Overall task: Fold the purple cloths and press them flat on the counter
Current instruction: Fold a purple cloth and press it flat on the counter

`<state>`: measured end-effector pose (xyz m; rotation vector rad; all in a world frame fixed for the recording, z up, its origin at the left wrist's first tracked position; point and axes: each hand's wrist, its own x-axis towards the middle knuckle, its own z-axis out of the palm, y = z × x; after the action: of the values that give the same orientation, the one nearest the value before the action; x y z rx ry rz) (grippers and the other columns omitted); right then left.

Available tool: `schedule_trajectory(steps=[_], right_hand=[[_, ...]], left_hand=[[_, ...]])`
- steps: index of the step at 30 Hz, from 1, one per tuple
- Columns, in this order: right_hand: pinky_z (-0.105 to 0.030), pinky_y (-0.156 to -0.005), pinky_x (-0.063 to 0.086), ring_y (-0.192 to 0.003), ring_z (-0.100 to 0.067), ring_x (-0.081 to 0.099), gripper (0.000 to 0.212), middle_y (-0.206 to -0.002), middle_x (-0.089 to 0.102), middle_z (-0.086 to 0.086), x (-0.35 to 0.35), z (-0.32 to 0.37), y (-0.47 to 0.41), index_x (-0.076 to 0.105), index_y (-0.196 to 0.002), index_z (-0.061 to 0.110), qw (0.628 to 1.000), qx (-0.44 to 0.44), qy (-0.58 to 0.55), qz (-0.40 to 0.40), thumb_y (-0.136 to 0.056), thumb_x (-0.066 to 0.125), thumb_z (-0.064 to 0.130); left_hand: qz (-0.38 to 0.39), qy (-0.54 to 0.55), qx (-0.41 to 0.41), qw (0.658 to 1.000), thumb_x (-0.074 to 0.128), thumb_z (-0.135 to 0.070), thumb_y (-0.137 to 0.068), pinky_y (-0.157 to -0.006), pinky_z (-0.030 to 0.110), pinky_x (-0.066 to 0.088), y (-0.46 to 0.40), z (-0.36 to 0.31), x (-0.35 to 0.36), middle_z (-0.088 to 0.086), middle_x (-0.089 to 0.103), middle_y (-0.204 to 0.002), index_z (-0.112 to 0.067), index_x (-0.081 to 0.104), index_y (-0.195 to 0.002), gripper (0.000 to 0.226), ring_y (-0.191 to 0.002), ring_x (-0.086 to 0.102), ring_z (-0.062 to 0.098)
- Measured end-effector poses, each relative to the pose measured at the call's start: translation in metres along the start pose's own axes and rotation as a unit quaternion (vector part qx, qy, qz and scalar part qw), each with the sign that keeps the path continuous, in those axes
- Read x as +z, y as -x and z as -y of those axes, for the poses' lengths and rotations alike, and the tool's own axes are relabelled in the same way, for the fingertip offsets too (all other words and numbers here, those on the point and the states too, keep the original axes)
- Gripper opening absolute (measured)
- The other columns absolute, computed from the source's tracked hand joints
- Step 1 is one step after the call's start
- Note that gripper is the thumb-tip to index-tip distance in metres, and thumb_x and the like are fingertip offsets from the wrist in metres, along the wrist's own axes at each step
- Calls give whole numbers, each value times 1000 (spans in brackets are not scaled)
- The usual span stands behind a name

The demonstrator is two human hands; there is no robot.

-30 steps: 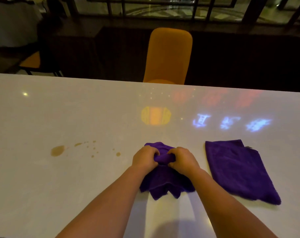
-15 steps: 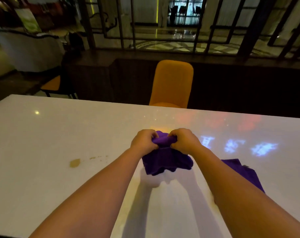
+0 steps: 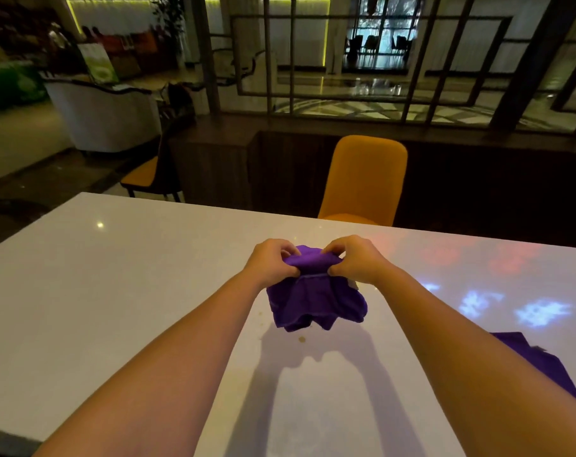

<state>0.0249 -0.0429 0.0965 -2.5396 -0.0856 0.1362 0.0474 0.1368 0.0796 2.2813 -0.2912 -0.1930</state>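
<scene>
A crumpled purple cloth (image 3: 316,300) hangs in the air above the white counter (image 3: 115,291), casting a shadow below it. My left hand (image 3: 272,263) and my right hand (image 3: 354,260) both pinch its top edge, close together. The rest of the cloth droops in loose folds. A second purple cloth (image 3: 540,364) lies flat on the counter at the right, mostly hidden behind my right forearm.
An orange chair (image 3: 362,181) stands at the counter's far edge. Another orange chair (image 3: 145,174) is further left on the floor. Small brown drips (image 3: 301,339) mark the counter under the held cloth. Coloured light reflections (image 3: 510,305) shine on the right side.
Both hands have lifted the crumpled cloth off the counter and hold it in the air. My view has tilted up, so the flat cloth slid toward the lower right.
</scene>
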Motion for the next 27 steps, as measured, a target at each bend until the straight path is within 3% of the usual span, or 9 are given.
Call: schedule_trajectory(steps=[13, 20, 24, 27], right_hand=[[-27, -79, 48, -91, -20, 53, 34, -112, 63, -9, 105, 25, -30, 64, -109, 13, 993, 113, -1, 30, -76, 64, 3], [-37, -88, 48, -102, -28, 54, 37, -114, 59, -10, 160, 5, -45, 63, -111, 17, 987, 149, 38, 41, -78, 55, 1], [-42, -94, 43, -107, -29, 50, 32, -119, 56, -10, 190, -3, -41, 60, -114, 17, 984, 162, 60, 50, -86, 46, 13], [-51, -106, 25, -109, -25, 48, 37, -126, 57, -9, 205, 0, -38, 63, -106, 21, 976, 206, 65, -11, -92, 31, 30]], left_hand=[[147, -35, 11, 988, 74, -11, -68, -78, 25, 45, -31, 118, -13, 7, 64, -110, -16, 67, -99, 31, -92, 55, 17], [166, -43, -5, 985, 70, -7, -71, -82, 23, 44, -44, 162, 13, 8, 64, -114, -15, 66, -105, 34, -101, 58, 20], [196, -35, 3, 980, 68, -9, -71, -87, 22, 44, -42, 177, 18, 5, 64, -117, -16, 64, -110, 40, -104, 59, 18], [193, 37, 2, 981, 71, -16, -73, -81, 17, 44, -42, 187, 2, 2, 66, -113, -20, 63, -112, 40, -95, 60, 12]])
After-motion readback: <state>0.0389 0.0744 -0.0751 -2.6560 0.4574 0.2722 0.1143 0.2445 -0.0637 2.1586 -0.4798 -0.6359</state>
